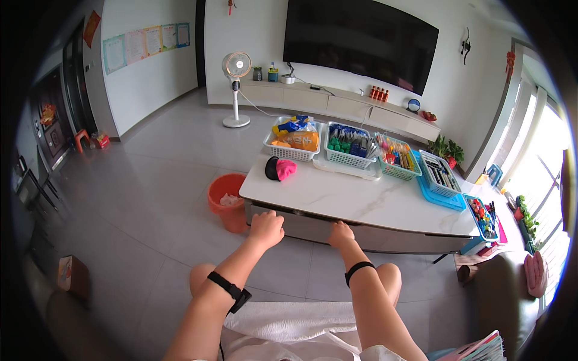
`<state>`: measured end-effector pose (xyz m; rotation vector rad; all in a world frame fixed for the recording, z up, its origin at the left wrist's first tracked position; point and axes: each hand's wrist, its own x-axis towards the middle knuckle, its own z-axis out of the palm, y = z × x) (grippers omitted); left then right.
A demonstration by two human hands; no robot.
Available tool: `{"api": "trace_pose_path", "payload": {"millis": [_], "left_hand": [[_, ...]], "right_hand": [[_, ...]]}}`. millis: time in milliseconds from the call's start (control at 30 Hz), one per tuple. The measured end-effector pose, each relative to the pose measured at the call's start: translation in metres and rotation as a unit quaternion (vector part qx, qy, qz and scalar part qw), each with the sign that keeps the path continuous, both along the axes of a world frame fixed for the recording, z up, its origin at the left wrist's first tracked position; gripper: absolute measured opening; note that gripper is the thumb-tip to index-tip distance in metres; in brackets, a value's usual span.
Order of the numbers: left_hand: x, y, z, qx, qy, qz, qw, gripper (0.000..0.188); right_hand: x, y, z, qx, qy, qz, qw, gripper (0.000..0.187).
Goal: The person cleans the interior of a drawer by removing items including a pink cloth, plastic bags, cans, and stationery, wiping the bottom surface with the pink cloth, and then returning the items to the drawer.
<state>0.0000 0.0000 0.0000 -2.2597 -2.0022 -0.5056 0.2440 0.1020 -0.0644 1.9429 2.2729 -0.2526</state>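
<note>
Head view (12 o'clock pointing away from the person).

Item: drawer front [308, 228], grey, long and low, set under the near edge of the white marble-look worktop [337, 195]. Long axis from about 9 o'clock to just past 3 o'clock, crosswise to the forearms. A dark gap shows between its upper edge and the worktop.

Left hand [267, 230]: curled at the upper edge, toward the panel's left end. The panel runs off from this grip toward 3 o'clock.

Right hand [341, 233]: curled at the same edge, at 3 o'clock from the left hand and well apart from it. Between the two, the panel lies bare. Neither hand is clearly nearer; both meet the edge.

State of each grip: fingers bent, fingertips hidden; cannot tell whether clenched on the panel or merely resting.

Surroundings: orange bin [232, 215], at 10 o'clock from the left hand, on the floor. Pink-and-black cloth item [286, 170], about 12 to 1 o'clock from the same hand, on the worktop. White basket of blue packets [347, 160], 12 o'clock from the right hand. Pale green basket [400, 173], between 1 and 2 o'clock.
</note>
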Motion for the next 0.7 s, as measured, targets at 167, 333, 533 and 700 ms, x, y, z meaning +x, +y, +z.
{"api": "trace_pose_path", "payload": {"millis": [167,333,533,700], "left_hand": [[0.009,-0.001,0.009,0.017,0.066,-0.020,0.997,0.013],[0.045,0.007,-0.005,-0.163,0.128,-0.032,0.978,0.023],[0.078,0.007,-0.047,-0.284,0.151,-0.088,0.943,0.025],[0.094,0.000,-0.053,-0.333,0.223,-0.167,0.901,0.021]], "right_hand": [[0.017,-0.018,-0.014,-0.052,0.029,0.071,0.996,0.058],[0.017,-0.047,0.015,-0.086,-0.037,0.126,0.988,0.039],[0.026,-0.082,0.026,-0.192,-0.085,0.252,0.945,0.054],[0.060,-0.097,0.047,-0.238,-0.079,0.311,0.917,0.064]]}}
